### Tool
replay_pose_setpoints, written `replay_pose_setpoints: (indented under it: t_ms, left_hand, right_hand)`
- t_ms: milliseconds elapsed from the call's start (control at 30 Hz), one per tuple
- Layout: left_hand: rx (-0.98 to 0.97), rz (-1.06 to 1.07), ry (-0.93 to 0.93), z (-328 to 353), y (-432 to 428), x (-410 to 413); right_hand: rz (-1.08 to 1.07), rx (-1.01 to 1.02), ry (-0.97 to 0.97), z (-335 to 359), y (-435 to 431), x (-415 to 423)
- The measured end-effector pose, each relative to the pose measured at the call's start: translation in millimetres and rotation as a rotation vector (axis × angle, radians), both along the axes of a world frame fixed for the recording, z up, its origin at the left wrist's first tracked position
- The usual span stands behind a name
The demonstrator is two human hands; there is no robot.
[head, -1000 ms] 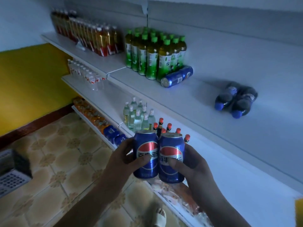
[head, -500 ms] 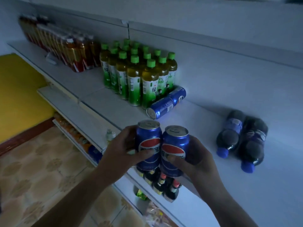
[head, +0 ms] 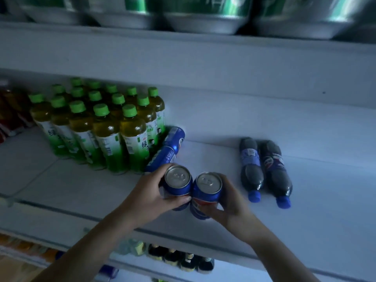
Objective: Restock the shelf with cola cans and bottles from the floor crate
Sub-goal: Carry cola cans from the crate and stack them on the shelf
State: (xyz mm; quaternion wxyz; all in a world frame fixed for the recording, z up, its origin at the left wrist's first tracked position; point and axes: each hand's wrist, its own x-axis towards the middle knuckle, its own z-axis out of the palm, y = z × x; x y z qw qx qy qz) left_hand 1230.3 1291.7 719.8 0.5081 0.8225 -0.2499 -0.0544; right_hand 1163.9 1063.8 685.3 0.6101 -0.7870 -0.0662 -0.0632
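Note:
Two blue cola cans stand upright side by side above the white shelf [head: 223, 123]. My left hand [head: 150, 197] grips the left can [head: 177, 181] and my right hand [head: 230, 200] grips the right can [head: 207, 187]; the cans touch each other. Whether their bases rest on the shelf is hidden. Just behind them two more blue cans [head: 168, 149] lie on their sides, end to end, against the green tea bottles. To the right, two cola bottles [head: 264, 169] with blue caps lie flat on the shelf.
A block of several green-capped tea bottles [head: 101, 127] stands left of the cans. Dark red-labelled bottles [head: 10, 115] fill the far left. Green cans [head: 183, 15] sit on the shelf above. Small bottles [head: 179, 258] show on the shelf below.
Both hands have carried the two cans up and forward over the shelf, next to the lying cans. The view has swung closer and now looks down on the can tops.

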Motion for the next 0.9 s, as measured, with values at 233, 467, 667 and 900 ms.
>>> replay_pose_setpoints:
  t_ms: [233, 467, 667, 900]
  left_hand:
    - [0.047, -0.236, -0.013, -4.3, 10.4, 25.0]
    - [0.305, -0.297, -0.638, -10.2, 32.7, 32.4]
    - [0.404, -0.248, -0.964, -13.0, 25.5, 33.2]
    - [0.441, -0.231, -1.024, -9.5, 4.9, 74.4]
  right_hand:
    - [-0.069, -0.068, 0.068, 2.4, 8.6, 0.5]
    - [-0.254, -0.645, -0.175, 16.0, 12.0, -28.6]
    - [-0.354, -0.927, -0.298, 0.3, 28.7, -23.2]
    - [-0.387, -0.949, -0.318, -0.3, 17.8, 11.5]
